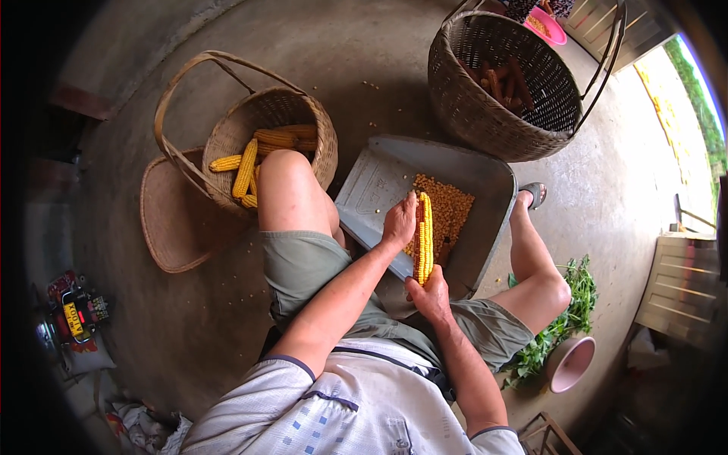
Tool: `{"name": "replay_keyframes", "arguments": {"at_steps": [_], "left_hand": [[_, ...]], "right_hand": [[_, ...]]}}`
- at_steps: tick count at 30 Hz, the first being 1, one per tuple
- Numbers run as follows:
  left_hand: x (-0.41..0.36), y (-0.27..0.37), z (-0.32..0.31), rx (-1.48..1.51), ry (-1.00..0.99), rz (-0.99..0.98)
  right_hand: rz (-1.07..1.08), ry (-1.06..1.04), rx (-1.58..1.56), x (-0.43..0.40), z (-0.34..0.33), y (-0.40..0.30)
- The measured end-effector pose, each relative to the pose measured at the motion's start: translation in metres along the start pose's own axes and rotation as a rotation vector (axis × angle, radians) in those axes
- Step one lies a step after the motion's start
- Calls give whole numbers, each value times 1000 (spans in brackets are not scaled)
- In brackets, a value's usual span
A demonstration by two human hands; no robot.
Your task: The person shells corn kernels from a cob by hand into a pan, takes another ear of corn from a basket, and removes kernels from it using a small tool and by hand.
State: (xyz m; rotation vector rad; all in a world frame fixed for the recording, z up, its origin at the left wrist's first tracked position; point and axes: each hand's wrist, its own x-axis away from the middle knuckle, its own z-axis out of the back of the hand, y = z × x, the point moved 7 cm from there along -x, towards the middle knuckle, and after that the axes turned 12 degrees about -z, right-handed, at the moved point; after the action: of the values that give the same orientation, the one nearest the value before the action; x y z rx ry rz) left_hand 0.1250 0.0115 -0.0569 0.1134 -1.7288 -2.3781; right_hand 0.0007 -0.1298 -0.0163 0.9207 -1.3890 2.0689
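Note:
An ear of yellow corn (425,242) is held above a grey scoop-shaped pan (392,156) between my knees. My right hand (430,293) grips its near end, thumb and fingers around the base. Near the far end, my left hand (400,220) presses against the ear's left side, its fingertips partly hidden. Kernels are gone from a strip along that side, baring the reddish cob; rows of yellow kernels cover the rest. Loose corn kernels (446,199) lie heaped in the pan below, with a dark reddish piece, perhaps a cob, among them.
To the left, a handled wicker basket (327,145) holds several corn ears (245,168), beside another woven basket (170,227). Bare cobs (500,85) fill the bottom of a larger basket (472,116). Green leafy stalks (577,298) and a pink bowl (571,364) lie right. Beyond, another person's hand is near a pink basin (554,31).

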Motion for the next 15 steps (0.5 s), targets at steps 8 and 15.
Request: {"name": "replay_keyframes", "arguments": {"at_steps": [8, 15], "left_hand": [[1, -8, -1, 110, -21, 132], [2, -23, -7, 257, 15, 119]], "right_hand": [[58, 56, 150, 3, 0, -3], [58, -14, 13, 0, -2, -3]]}}
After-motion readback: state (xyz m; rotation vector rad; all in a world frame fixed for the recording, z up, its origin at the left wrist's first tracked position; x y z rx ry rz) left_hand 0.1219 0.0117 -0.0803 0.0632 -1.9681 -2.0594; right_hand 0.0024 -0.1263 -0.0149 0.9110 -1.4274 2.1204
